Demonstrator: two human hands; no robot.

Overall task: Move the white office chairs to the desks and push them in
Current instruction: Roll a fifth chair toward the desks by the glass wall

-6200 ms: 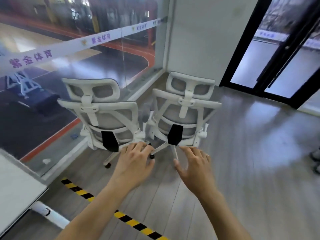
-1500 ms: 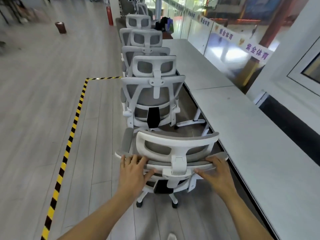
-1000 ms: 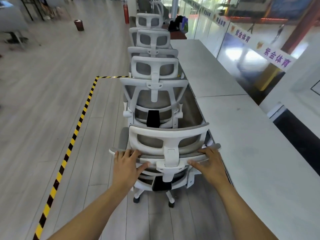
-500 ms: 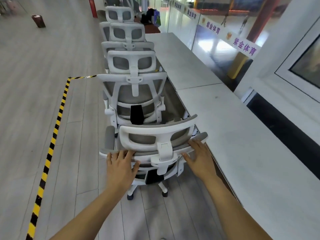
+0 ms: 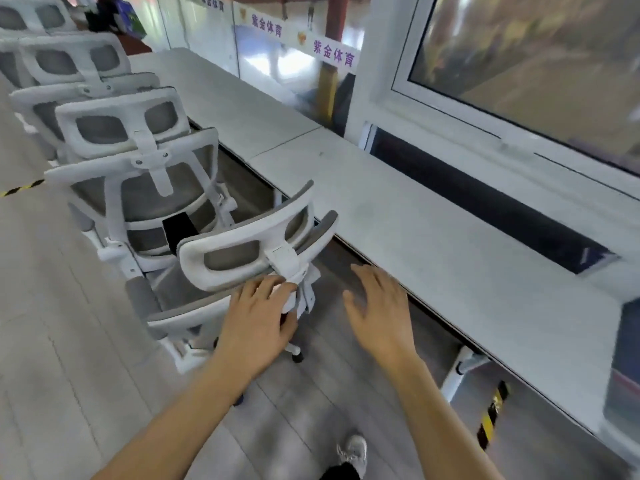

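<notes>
A white office chair with grey mesh stands turned at an angle beside the long white desk, its headrest tipped toward the desk edge. My left hand rests on the top of its backrest just below the headrest, fingers curled over the white frame. My right hand hovers free in the air to the right of the chair, fingers spread, holding nothing. Just beyond stands another white chair, first of a row along the desk.
Several more white chairs line the desk toward the back left. A glass wall with purple lettering and a window run behind the desk. A white desk leg, yellow-black floor tape and my shoe are low right.
The chair has swung round toward the desk. My right hand has come off the backrest and hangs free. My left hand has slid toward the middle of the backrest.
</notes>
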